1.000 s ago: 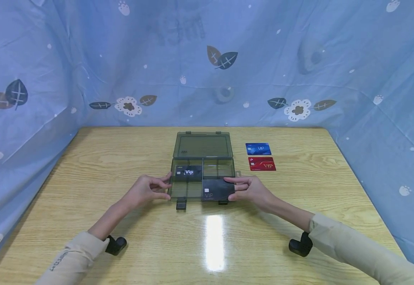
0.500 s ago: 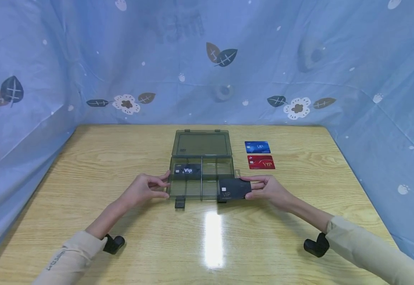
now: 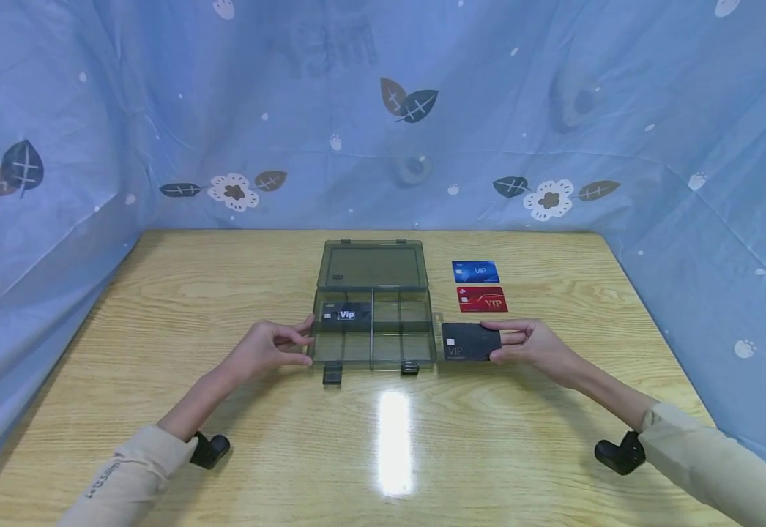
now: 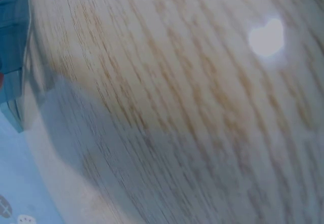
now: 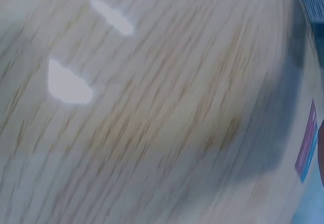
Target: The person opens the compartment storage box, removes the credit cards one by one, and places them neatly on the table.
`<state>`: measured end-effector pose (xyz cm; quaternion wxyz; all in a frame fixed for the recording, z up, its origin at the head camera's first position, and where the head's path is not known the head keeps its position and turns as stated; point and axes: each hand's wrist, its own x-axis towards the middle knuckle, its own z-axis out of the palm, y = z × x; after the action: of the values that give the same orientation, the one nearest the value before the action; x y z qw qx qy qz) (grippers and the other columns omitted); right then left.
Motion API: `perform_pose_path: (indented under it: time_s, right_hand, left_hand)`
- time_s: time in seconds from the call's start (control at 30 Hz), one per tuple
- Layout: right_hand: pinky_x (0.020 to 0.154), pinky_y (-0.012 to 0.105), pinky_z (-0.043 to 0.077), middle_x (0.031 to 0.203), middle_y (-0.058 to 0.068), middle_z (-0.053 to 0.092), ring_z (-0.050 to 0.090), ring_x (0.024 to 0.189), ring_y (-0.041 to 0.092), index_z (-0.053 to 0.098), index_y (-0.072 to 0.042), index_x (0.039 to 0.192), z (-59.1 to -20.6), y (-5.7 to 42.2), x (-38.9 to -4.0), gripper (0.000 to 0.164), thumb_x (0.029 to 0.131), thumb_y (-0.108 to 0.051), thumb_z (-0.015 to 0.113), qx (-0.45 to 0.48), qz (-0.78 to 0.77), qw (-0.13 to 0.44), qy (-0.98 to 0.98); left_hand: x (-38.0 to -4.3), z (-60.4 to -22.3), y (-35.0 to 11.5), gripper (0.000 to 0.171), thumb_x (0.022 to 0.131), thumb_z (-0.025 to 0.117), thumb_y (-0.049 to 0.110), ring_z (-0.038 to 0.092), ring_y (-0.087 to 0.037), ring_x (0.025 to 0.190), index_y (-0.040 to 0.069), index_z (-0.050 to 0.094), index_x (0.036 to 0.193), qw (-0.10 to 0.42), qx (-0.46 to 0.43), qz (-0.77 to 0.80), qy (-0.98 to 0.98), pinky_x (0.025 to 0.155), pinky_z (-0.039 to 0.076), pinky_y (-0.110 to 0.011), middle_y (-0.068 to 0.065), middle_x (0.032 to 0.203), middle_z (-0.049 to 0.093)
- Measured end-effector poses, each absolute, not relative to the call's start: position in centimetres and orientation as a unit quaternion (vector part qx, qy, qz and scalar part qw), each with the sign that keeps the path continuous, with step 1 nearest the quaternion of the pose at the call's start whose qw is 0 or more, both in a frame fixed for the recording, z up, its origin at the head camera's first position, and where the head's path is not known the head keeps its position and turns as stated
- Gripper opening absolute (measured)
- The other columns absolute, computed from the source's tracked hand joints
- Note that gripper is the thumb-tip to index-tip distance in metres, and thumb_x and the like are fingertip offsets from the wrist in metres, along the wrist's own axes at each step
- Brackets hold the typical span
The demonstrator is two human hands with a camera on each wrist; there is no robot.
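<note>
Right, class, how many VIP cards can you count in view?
4: the grey-lettered black card in the right hand, the white-lettered black card at the back left of the divided box, and, on the table, the blue card just beyond the red card.

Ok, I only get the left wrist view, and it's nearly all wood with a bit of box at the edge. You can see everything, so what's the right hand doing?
Observer: In the head view, the right hand is pinching a dark VIP card to the right of the box.
Operator: Cool! Is anything inside the box?
Observer: Yes, a black Vip card lies in its far left part.
Operator: And are there more cards outside it?
Observer: Yes, a red card and a blue card lie on the table, with the blue one farther away.
</note>
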<state>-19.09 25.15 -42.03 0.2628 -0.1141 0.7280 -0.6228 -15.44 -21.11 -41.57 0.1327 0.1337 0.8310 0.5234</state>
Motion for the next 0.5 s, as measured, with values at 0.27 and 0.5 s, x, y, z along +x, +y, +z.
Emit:
perform_pose_path:
  time_s: [0.27,0.5]
  right_hand:
    - [0.083,0.029,0.058,0.102,0.006,0.073,0.068,0.098,0.015,0.057,-0.013,0.133,-42.3,27.8,-19.4,0.05,0.086,0.003,0.068,-0.11,-0.631,0.264,0.721]
    - [0.082,0.029,0.059,0.101,0.007,0.073,0.067,0.098,0.013,0.061,-0.024,0.127,-43.4,29.6,-19.5,0.048,0.088,0.004,0.065,-0.12,-0.641,0.264,0.71]
  left_hand:
    - [-15.5,-41.5,-21.2,0.025,0.074,0.081,0.006,0.063,-0.03,0.108,-0.004,0.071,0.094,0.132,0.134,0.521,0.832,0.089,0.054,-0.031,-0.023,0.141,0.042]
    - [-15.4,-41.6,-21.2,0.026,0.074,0.081,0.007,0.063,-0.03,0.108,-0.005,0.071,0.095,0.135,0.134,0.525,0.83,0.088,0.055,-0.03,-0.023,0.141,0.042]
